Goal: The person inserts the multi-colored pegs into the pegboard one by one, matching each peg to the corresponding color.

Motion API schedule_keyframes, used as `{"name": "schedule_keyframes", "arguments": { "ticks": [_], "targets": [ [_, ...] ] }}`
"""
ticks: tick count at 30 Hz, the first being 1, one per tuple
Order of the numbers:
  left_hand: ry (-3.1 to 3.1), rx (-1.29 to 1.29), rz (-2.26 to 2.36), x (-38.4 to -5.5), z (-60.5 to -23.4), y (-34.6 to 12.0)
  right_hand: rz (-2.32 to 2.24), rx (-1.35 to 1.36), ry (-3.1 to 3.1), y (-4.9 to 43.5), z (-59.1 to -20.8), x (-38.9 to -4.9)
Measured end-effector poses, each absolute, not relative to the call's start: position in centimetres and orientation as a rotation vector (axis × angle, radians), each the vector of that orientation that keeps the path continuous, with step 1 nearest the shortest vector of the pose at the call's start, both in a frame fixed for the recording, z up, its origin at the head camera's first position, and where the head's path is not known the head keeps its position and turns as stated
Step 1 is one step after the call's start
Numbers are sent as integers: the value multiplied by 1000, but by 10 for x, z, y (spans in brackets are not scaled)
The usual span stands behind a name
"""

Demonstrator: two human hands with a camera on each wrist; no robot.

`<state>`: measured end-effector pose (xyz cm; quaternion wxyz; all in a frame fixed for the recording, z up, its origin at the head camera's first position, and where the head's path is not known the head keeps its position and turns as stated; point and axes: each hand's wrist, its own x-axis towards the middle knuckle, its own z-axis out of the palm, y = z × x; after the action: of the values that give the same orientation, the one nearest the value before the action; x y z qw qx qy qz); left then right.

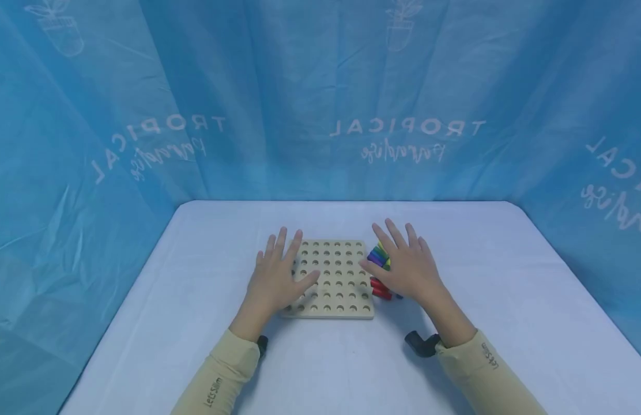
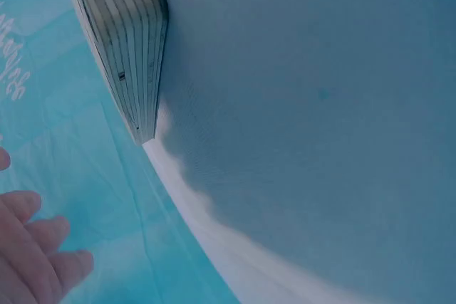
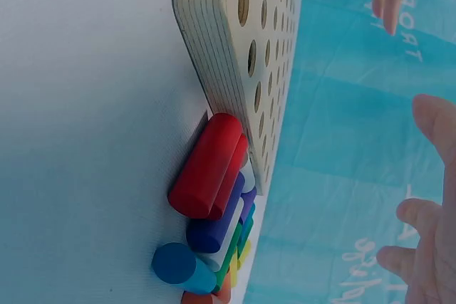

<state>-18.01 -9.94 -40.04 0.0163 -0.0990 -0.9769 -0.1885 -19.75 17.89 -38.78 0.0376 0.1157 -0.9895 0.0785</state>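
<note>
A wooden pegboard [image 1: 327, 282] with rows of round holes lies flat on the table; its layered edge [image 2: 128, 40] shows in the left wrist view. My left hand [image 1: 275, 282] is spread over the board's left side, holding nothing. Over the colored pegs at the board's right stands my right hand [image 1: 411, 271], fingers spread and likewise holding nothing. Two red pegs [image 3: 205, 165] lie against the board's edge in the right wrist view. Beside them are a dark blue peg [image 3: 214, 222], a light blue peg [image 3: 182, 267] and several others in green, yellow, white and orange.
The white table [image 1: 331, 363] has its far edge just before a blue curtain [image 1: 310, 69] printed with lettering. Curtain also hangs at both sides. A black strap-like piece [image 1: 421, 344] sits at my right wrist.
</note>
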Motion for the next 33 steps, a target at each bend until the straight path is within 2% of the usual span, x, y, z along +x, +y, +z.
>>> {"name": "schedule_keyframes", "arguments": {
  "ticks": [12,23,33],
  "targets": [
    [-2957,-338,-1323,-181,-408,-112,315,348,-3054,186,-391,-203],
    [-3093,-491,-1303,-186,-444,-137,548,291,-2999,198,-397,-215],
    [-3145,-481,-1334,-180,-454,-139,669,224,-3081,208,-412,-246]
  ]
}}
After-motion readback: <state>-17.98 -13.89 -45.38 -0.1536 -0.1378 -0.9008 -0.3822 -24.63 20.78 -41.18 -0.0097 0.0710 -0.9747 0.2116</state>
